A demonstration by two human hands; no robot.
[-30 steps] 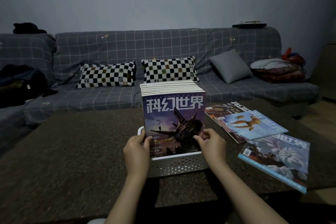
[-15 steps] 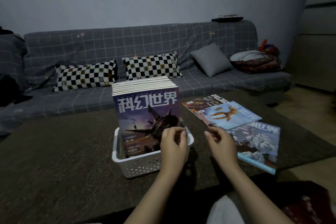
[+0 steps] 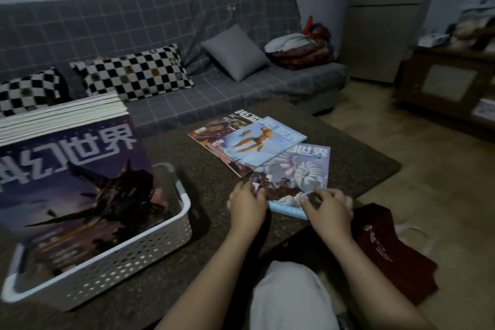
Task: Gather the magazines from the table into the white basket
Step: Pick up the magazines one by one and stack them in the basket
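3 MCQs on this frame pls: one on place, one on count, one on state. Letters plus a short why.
1. Where is the white basket relative to the loose magazines?
A. left of them  B. right of them  C. behind them

2. How many magazines lie flat on the table?
A. one  B. three  C. five

3. The magazines in the basket are:
A. lying flat  B. standing upright  C. rolled up

Key: 1 A, basket sits at frame left. 2 B, three overlapping covers. 3 B, spines point up above the rim.
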